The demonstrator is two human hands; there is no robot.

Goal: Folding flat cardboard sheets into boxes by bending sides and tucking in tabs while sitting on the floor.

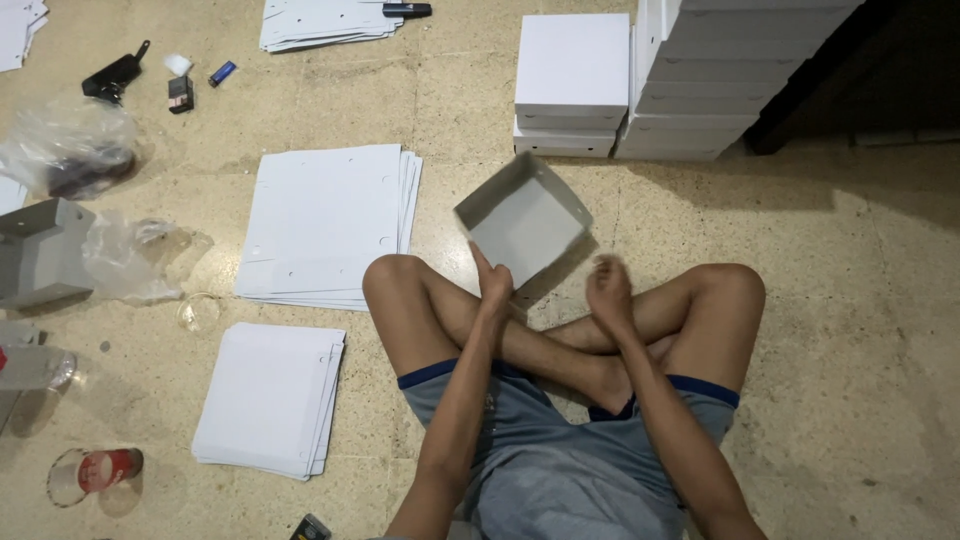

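I sit cross-legged on a stone tile floor. My left hand (pixel 492 285) grips the near edge of a half-folded white cardboard box tray (pixel 522 215) with a grey inside, holding it tilted above my knees. My right hand (pixel 608 290) hovers just to the right of the tray's lower corner, fingers loosely apart, holding nothing and not touching the tray.
A stack of flat white cardboard sheets (pixel 325 225) lies to my left, with another (pixel 270 400) nearer and a third (pixel 330 20) further off. Finished white boxes (pixel 570 80) and a taller pile (pixel 720 80) stand ahead. Plastic bags (pixel 130 260), a grey box (pixel 40 250) and a lighter (pixel 222 73) lie at left.
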